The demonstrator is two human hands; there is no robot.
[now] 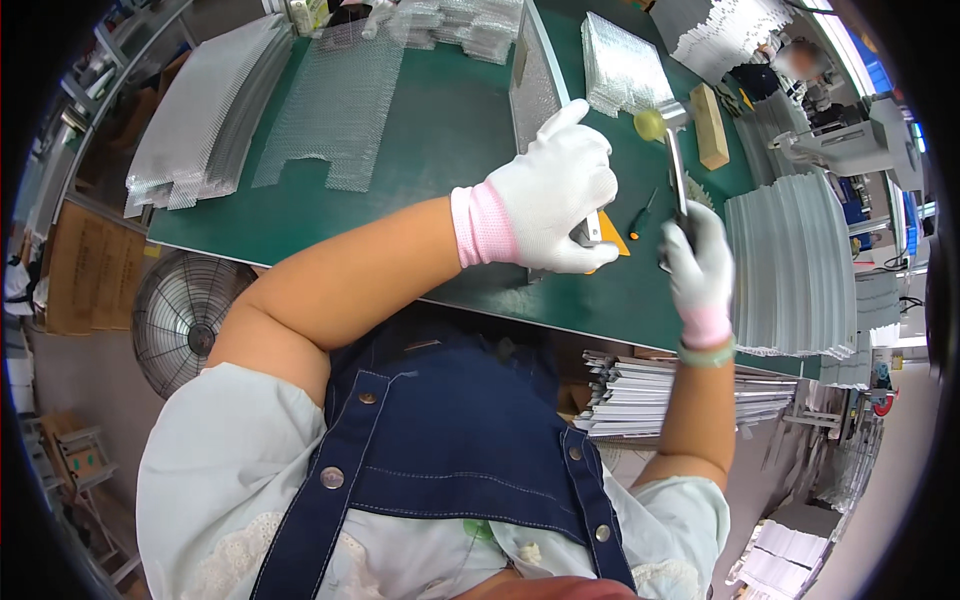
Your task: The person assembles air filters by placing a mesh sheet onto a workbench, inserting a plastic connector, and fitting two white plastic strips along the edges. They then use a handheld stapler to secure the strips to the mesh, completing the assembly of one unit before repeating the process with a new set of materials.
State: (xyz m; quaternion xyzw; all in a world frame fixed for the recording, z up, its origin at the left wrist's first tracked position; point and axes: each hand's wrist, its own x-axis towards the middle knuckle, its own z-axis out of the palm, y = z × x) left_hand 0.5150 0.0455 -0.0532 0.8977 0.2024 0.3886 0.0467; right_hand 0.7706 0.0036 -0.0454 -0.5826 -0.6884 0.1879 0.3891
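Both of my hands wear white knit gloves with pink cuffs. My left hand (pixel 560 195) is closed round the near part of a thin silvery metal panel (pixel 540 85), which stands on edge on the green table. A small bright metal end shows under its fingers, and an orange triangular piece (pixel 615 238) lies beside them. In my right hand (pixel 703 262) is a mallet (pixel 675 165), gripped by its handle. The mallet's head has a yellowish round face on the left and a metallic side; it is raised right of the panel. A screwdriver (pixel 640 215) lies between my hands.
Stacked mesh panels (pixel 210 110) lie at the table's left, beside a single mesh sheet (pixel 335 110). Bubble-wrapped pieces (pixel 625 65) and a wooden block (pixel 709 125) sit at the far right. Tall stacked panels (pixel 790 265) border the right side. A floor fan (pixel 190 325) stands left.
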